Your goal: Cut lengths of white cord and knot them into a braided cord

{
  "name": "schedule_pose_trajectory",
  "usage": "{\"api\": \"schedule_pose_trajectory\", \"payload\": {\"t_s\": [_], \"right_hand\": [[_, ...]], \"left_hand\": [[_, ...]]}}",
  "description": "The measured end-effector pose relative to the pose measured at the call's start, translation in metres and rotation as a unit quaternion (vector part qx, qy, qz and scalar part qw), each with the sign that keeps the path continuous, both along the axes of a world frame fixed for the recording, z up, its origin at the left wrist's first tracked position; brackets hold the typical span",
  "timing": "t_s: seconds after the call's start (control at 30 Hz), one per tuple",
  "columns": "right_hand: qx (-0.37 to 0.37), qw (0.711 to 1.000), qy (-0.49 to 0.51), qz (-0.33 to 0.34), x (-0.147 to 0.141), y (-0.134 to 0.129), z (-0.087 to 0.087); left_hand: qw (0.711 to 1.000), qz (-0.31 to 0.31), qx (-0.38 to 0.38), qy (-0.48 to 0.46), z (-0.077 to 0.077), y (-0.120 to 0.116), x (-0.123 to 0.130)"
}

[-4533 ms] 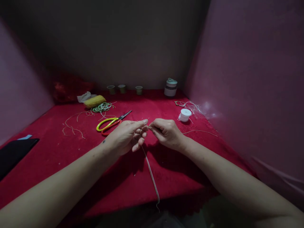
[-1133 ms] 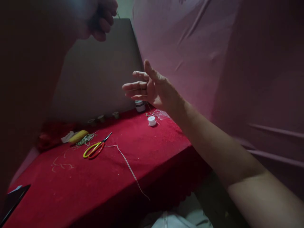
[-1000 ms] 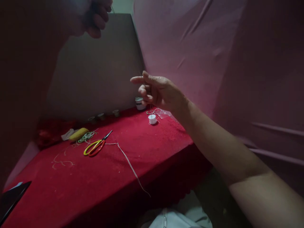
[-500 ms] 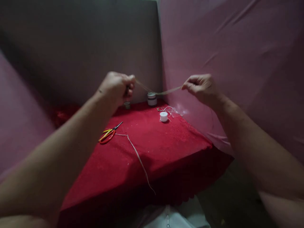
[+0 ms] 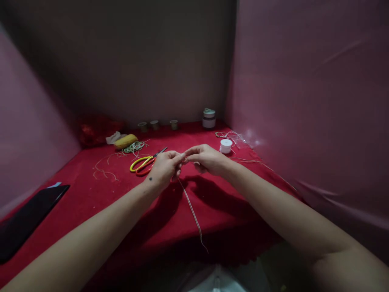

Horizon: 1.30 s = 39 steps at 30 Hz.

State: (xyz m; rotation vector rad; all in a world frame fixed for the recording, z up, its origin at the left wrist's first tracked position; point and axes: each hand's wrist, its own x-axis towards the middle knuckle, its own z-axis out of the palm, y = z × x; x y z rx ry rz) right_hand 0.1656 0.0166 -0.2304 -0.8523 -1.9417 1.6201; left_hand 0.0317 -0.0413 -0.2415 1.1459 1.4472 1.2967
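Note:
My left hand point(image 5: 167, 166) and my right hand point(image 5: 204, 158) meet fingertip to fingertip above the middle of the red cloth point(image 5: 127, 211). The fingers of both are closed on thin cord. One pale cord point(image 5: 192, 209) hangs from below my left hand toward the front edge of the cloth. Another length of cord point(image 5: 252, 161) runs out to the right from behind my right wrist. Scissors point(image 5: 142, 164) with yellow and orange handles lie just behind my left hand. A white spool point(image 5: 225, 146) stands behind my right hand.
At the back are a lidded jar point(image 5: 208, 119) and several small spools point(image 5: 173, 124). Farther left lie a yellow roll point(image 5: 125, 141), green cord point(image 5: 135, 147) and a red bag point(image 5: 99, 129). A black flat object point(image 5: 30, 219) lies front left. Tangled thread point(image 5: 232, 136) is at the right.
My hands were wide apart and raised with cord stretched between them; now they are together and lower. The view has shifted, showing more of the left side.

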Motion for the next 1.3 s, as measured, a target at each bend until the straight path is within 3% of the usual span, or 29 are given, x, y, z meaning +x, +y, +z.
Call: {"api": "schedule_pose_trajectory", "payload": {"t_s": [0.1,0.27,0.53,0.7,0.87,1.1,1.3], "right_hand": [[-0.104,0.993,0.046,0.035,-0.006,0.006,-0.011],[-0.146,0.987,0.049,0.056,-0.010,0.016,-0.021],[-0.134,0.989,0.049,0.027,-0.017,0.022,-0.031],[-0.089,0.996,0.012,0.026,-0.020,0.026,-0.036],[-0.057,0.998,-0.033,0.001,-0.024,0.025,-0.032],[0.009,0.982,-0.186,-0.021,-0.029,0.027,-0.025],[0.027,0.964,-0.263,0.015,-0.033,0.031,-0.026]], "left_hand": [[1.000,-0.007,-0.003,-0.003,-0.006,0.001,-0.008],[1.000,-0.010,-0.014,-0.012,-0.016,0.005,-0.015],[0.999,-0.003,-0.035,-0.016,-0.018,0.006,-0.016],[0.999,0.001,-0.042,-0.017,-0.021,0.007,-0.017],[0.998,-0.007,-0.060,-0.008,-0.021,0.008,-0.022],[0.977,-0.037,-0.199,0.069,-0.005,-0.002,-0.059],[0.947,-0.061,-0.277,-0.152,-0.011,-0.025,-0.059]]}}
